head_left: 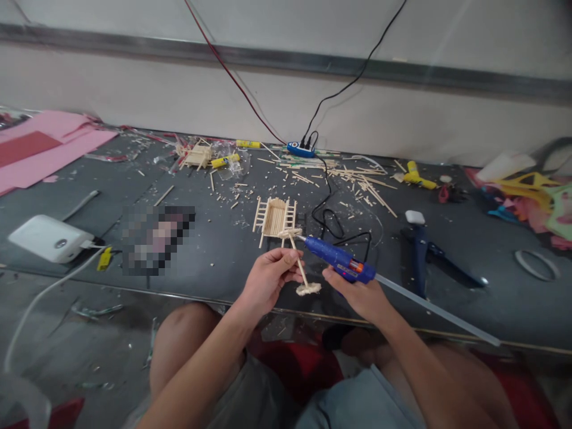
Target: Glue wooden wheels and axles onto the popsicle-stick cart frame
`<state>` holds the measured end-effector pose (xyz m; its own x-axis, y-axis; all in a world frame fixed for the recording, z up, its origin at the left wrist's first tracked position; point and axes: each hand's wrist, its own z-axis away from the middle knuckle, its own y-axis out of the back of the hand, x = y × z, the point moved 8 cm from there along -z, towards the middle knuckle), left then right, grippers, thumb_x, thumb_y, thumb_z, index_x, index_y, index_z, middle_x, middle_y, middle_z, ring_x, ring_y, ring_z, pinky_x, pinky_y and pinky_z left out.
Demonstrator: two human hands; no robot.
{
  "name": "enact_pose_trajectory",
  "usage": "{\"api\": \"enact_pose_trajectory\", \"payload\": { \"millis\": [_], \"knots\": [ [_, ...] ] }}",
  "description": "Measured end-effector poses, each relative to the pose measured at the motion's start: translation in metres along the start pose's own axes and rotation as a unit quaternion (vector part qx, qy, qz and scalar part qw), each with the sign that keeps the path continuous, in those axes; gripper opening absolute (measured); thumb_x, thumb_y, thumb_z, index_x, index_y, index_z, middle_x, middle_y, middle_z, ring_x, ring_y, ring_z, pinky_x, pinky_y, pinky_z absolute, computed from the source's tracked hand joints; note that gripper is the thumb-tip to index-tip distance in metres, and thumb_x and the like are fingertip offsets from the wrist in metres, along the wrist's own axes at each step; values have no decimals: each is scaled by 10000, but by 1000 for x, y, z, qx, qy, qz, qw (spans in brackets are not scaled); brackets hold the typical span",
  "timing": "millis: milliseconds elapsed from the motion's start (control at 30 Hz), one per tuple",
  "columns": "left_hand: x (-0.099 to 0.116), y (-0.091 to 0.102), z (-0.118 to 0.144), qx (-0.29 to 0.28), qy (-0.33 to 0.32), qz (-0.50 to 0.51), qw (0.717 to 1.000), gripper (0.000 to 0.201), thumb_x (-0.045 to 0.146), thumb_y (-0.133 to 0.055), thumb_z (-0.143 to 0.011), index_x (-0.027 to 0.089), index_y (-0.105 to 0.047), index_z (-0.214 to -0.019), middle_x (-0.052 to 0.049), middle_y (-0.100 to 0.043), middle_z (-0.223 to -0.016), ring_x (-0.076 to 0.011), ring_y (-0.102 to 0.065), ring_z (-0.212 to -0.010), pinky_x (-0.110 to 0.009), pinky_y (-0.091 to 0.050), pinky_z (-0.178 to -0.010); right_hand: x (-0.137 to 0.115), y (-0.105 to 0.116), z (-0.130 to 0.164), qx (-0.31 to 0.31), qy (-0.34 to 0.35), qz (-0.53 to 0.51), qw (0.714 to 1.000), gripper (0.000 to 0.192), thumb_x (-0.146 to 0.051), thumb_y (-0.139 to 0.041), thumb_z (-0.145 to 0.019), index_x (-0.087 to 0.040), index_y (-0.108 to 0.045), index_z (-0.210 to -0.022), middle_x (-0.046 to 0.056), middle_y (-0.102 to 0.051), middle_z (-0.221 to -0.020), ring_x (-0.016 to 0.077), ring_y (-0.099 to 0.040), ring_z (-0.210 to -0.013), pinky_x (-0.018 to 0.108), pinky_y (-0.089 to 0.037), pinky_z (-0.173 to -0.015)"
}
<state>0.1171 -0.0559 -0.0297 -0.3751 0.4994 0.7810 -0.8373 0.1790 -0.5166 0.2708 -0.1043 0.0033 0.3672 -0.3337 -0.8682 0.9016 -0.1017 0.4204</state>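
A person is sitting at a dark grey surface (pixel 214 238), looking down over their bare knees at both hands. At the far left, sheets of pink paper (pixel 40 149) are lying on the surface, and nearer the person a white power adapter (pixel 49 238) is resting with a pale cable trailing off toward the left edge. Just to its right a blurred-out patch is hiding whatever lies there. Farther back, a small stick model (pixel 196 156) is sitting among scattered wood splinters.

Near the middle, a little ladder-sided frame of thin sticks (pixel 274 217) is standing on the surface. Just in front of it, the left hand (pixel 268 280) is holding a small stick piece (pixel 300 265) in the air above the surface's near edge, the fingers (pixel 292 257) pinching its thin shaft, with a flat tuft at the lower end and another at the top.

The right hand (pixel 361 295) is clenching a blue glue gun (pixel 339 261), its nozzle touching the top of the stick piece. A clear glue stick (pixel 438 313) is jutting out behind the gun to the right, and a black cord is running back to a blue power strip (pixel 300 149) by the wall.

To the right, dark blue pliers (pixel 422 256) are lying on the surface, and farther right coloured paper scraps (pixel 531 202) are piled.
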Motion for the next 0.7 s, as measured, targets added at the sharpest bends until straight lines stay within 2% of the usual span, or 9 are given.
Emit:
{"api": "enact_pose_trajectory", "payload": {
  "millis": [67, 300, 700],
  "knots": [
    [0, -1, 0, -6, 1, -2, 1000, 177, 273, -679, -723, 104, -643, -764, -22, -630, -611, -78, -577, -499, -182, -499, -503, 0, 1, 1, 10, -3, -3, 1000, 250, -461, -595, -690, -224, -619, -765, -4, -685, -732, 212, -656, -747, 319, -507, -748],
    [-2, -2, 0, -18, -2, 0, 1000, 160, 258, -673, -730, 102, -640, -747, -19, -633, -617, -81, -586, -506, -191, -512, -524, 6, -3, 0, -17, -27, -15, 999, 282, -458, -615, -674, -219, -625, -823, 4, -703, -826, 221, -661, -840, 319, -506, -802],
    [-2, -3, 0, -26, 6, 0, 1000, 159, 254, -671, -730, 99, -641, -749, -22, -634, -607, -79, -583, -491, -178, -492, -498, 3, -3, -1, -20, -1, 4, 1000, 263, -448, -595, -701, -216, -616, -823, 3, -703, -782, 216, -667, -791, 323, -511, -786]
  ]
}}
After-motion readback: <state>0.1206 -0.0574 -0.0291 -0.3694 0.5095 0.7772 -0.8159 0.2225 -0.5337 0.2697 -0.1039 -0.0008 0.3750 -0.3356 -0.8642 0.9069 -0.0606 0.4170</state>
